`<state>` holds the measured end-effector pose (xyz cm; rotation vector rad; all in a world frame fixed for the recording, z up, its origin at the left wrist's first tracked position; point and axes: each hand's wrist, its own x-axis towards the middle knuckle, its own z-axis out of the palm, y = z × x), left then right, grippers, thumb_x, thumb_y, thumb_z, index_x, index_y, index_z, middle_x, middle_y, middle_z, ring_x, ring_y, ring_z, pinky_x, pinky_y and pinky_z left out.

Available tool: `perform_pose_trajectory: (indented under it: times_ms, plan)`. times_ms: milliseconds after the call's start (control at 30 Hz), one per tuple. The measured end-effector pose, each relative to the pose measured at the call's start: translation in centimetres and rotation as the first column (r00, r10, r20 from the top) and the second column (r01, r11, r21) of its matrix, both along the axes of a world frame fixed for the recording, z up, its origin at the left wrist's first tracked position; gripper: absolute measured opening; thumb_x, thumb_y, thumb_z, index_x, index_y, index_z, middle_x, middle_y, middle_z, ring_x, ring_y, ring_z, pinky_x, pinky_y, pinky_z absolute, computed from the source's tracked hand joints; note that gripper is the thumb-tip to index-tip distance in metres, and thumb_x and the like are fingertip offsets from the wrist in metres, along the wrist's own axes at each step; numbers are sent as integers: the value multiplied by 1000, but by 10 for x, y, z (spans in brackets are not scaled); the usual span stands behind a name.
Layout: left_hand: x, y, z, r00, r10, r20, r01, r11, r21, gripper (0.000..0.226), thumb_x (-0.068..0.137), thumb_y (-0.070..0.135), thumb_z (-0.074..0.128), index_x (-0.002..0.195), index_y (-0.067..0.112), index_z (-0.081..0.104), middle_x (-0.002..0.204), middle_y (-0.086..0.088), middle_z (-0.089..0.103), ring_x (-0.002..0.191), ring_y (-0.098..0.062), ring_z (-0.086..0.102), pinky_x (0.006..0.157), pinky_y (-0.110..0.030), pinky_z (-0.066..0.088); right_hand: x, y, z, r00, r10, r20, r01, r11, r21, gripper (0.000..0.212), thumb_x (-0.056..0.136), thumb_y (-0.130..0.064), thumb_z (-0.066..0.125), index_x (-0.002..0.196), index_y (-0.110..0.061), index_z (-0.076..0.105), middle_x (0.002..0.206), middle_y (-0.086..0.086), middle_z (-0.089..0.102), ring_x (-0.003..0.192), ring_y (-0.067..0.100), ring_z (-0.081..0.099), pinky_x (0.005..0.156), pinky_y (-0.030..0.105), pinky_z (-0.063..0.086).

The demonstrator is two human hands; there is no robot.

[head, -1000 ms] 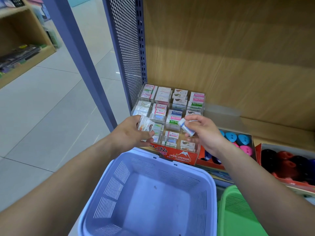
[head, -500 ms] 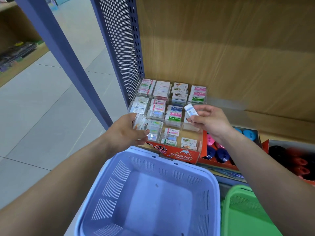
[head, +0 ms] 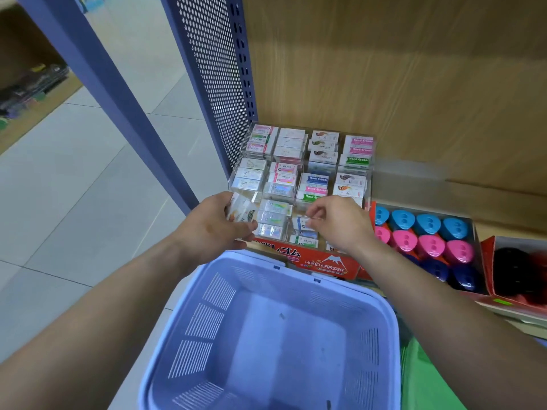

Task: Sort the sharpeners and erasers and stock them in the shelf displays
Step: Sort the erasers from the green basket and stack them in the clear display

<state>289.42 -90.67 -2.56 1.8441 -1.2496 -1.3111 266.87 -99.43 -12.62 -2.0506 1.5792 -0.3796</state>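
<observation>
Back wall: you face a light wood-grain back panel [head: 414,69] that fills the upper right of your view.
Side panel: just left of the wood you have a blue-grey perforated metal sheet [head: 216,69], with a column of slots along the edge that meets the wood.
Post: a blue-grey upright [head: 97,75] slants across your view, nearer the aisle.
Floor: you see large pale grey tiles [head: 74,187] with thin dark joints and a faint gloss.
Across the aisle: a low wooden shelf unit [head: 29,119] sits at your far left; what it carries is too blurred to tell.
Light: even and soft; a pale sheen lies across the wood panel.
</observation>
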Motion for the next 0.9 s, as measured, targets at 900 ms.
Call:
perform_pose_trajectory:
  times_ms: [900]
  plan:
    - [-24, 1, 12, 961, -162, -226, 157, 987, -39, 34, 86, 13, 76, 119, 8, 67, 98, -6, 77, 91, -18, 74, 74, -27, 59, 4, 51, 87, 723, -96, 684, -238, 895, 377, 18, 93, -14, 71, 110, -6, 70, 84, 4, 64, 65, 11, 58, 57, 24, 51]
